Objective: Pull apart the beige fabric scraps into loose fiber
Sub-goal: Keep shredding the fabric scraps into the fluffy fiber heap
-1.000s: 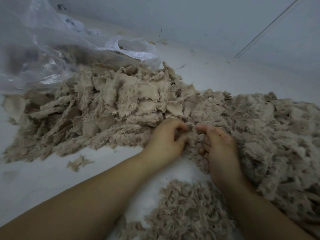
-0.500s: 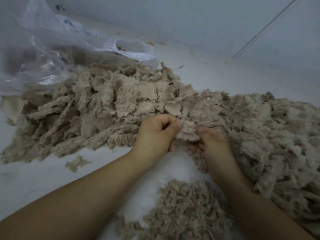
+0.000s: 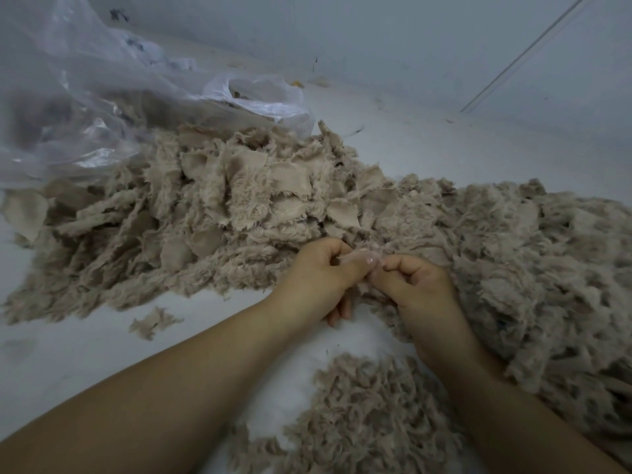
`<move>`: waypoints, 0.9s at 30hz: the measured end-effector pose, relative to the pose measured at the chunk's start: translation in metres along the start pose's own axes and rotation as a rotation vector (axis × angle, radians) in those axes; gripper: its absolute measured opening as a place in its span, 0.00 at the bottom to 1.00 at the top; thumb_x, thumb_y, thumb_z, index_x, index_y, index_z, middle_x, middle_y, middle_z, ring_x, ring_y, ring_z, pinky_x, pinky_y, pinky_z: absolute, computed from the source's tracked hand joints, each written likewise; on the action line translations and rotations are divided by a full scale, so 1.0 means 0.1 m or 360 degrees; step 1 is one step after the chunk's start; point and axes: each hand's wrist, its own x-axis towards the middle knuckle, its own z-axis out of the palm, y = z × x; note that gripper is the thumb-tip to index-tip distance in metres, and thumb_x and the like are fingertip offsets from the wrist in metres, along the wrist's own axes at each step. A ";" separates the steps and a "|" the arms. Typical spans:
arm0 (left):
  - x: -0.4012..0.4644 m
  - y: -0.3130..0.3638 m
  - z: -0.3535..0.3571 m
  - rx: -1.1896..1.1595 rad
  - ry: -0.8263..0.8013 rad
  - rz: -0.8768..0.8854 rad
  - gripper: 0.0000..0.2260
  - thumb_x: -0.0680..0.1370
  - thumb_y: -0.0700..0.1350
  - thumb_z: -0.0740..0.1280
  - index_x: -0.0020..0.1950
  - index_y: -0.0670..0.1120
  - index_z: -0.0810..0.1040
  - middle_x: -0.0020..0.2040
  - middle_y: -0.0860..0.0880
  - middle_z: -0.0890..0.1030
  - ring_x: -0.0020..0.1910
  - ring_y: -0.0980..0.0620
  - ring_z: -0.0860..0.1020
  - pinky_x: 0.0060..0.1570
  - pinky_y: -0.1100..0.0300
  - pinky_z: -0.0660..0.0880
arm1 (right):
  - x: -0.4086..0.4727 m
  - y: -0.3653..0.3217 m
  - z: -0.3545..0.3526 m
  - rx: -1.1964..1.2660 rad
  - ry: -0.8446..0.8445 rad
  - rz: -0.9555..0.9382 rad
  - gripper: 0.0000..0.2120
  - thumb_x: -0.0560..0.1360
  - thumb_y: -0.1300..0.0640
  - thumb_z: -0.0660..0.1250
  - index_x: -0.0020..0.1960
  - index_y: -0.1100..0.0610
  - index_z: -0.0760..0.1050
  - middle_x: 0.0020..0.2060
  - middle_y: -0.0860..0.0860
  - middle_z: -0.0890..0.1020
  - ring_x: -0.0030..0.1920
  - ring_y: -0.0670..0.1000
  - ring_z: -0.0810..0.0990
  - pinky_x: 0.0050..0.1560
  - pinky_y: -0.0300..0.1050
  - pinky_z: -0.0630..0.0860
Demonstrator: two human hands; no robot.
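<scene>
Beige fabric scrap (image 3: 367, 256) pinched between left hand (image 3: 323, 280), right hand (image 3: 415, 285)

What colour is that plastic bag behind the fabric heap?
The plastic bag is clear, slightly whitish; the head view shows it.

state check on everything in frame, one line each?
left hand: fingers curled, pinching a beige scrap
right hand: fingers curled, pinching the same scrap
beige scrap: held between both hands, mostly hidden
scrap pile: heaped, whole pieces, unshredded
loose fiber pile: shredded, near the forearms
fluffed heap: on the right, looks picked apart
stray scrap: lying alone on the floor
plastic bag: clear, open, crumpled, behind the scrap pile
</scene>
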 end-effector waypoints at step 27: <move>-0.04 0.07 -0.19 -0.0080 -0.0335 -0.0184 0.12 0.79 0.39 0.68 0.36 0.39 0.74 0.27 0.43 0.76 0.17 0.53 0.69 0.17 0.67 0.62 | 0.02 0.03 -0.03 0.0209 0.0207 0.0034 0.11 0.77 0.58 0.69 0.36 0.58 0.81 0.29 0.59 0.79 0.28 0.54 0.75 0.29 0.44 0.72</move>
